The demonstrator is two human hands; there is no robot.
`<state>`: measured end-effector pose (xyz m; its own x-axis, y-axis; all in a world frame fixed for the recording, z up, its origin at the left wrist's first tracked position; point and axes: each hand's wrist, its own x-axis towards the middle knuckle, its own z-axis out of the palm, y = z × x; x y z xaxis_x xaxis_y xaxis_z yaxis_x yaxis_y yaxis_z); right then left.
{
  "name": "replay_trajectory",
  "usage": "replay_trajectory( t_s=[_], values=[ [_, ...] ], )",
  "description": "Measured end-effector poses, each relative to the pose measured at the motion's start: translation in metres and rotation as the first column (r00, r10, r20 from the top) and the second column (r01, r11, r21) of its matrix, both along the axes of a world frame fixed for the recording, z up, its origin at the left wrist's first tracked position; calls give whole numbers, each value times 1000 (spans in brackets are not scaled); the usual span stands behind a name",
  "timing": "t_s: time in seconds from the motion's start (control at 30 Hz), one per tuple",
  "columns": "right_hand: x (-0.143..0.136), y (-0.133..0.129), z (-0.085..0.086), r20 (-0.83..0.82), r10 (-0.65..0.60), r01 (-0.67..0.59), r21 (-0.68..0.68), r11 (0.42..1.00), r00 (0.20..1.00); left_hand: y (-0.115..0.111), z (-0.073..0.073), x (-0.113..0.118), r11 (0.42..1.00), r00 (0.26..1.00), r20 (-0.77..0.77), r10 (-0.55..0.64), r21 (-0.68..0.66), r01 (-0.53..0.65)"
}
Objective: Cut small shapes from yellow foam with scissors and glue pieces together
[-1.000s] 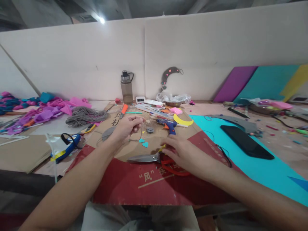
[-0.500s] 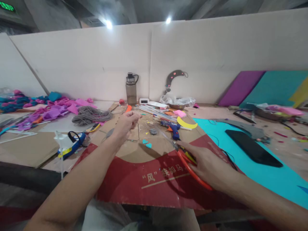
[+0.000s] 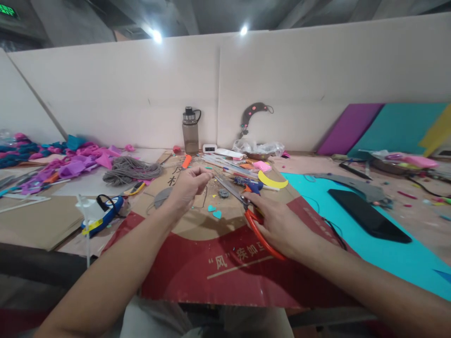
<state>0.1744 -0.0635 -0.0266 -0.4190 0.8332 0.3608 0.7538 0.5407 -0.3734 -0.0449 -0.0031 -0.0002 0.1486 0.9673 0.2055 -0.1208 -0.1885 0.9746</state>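
My right hand (image 3: pixel 282 223) grips a pair of scissors (image 3: pixel 259 234) by the red handles. Their blades point up and left, with the tips close to the fingers of my left hand (image 3: pixel 188 188). That hand is closed in a pinch; whatever is between thumb and finger is too small to make out. Below it, a thin grey cord (image 3: pixel 205 199) and a round grey piece (image 3: pixel 162 197) show partly on the cardboard (image 3: pixel 190 230). Two teal hearts (image 3: pixel 216 214) and a small grey bundle (image 3: pixel 223 193) lie between my hands.
A blue glue gun (image 3: pixel 252 186) and a yellow crescent (image 3: pixel 273 180) lie beyond the scissors. On the right, a black phone (image 3: pixel 368 216) rests on a cyan sheet (image 3: pixel 398 253). Grey cord coils (image 3: pixel 132 170) lie left; a bottle (image 3: pixel 190 131) stands at the back.
The scissors have swung up and left, their tips now near my left fingers. My left hand has shifted slightly, still pinched.
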Motion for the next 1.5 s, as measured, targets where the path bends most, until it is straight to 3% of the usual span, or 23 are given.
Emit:
replay_trajectory(
  t_s=[0.17, 0.63, 0.87, 0.97, 1.1, 1.37, 1.43, 1.5],
  values=[
    [-3, 2, 0, 71, -47, 48, -13, 999, 996, 0, -1, 1, 1000, 999, -40, 14, 2, -14],
    [-2, 4, -7, 230, -122, 97, 118, 988, 966, 2, -3, 0, 999, 994, -107, 26, 28, -23],
    [4, 2, -3, 117, -100, 104, -24, 994, 988, 2, -1, -3, 1000, 998, -54, 9, -7, -9],
    [16, -4, 0, 73, -30, 38, -115, 993, 997, 6, 0, -8, 1000, 1000, 17, 27, -16, -27],
    [27, -15, 2, 181, 92, -68, -133, 989, 979, 12, 3, -15, 1000, 998, 56, 19, 4, -20],
    [8, -26, 15, 236, 323, -290, -164, 943, 917, 14, 8, -17, 996, 996, 20, 90, 7, -90],
    [3, -23, 20, 197, 378, -355, -141, 924, 905, 12, 8, -14, 998, 998, 39, 56, -11, -56],
    [-5, -14, 22, 49, 351, -347, -69, 935, 935, 9, 6, -10, 1000, 999, 48, -7, -17, 8]
  ],
)
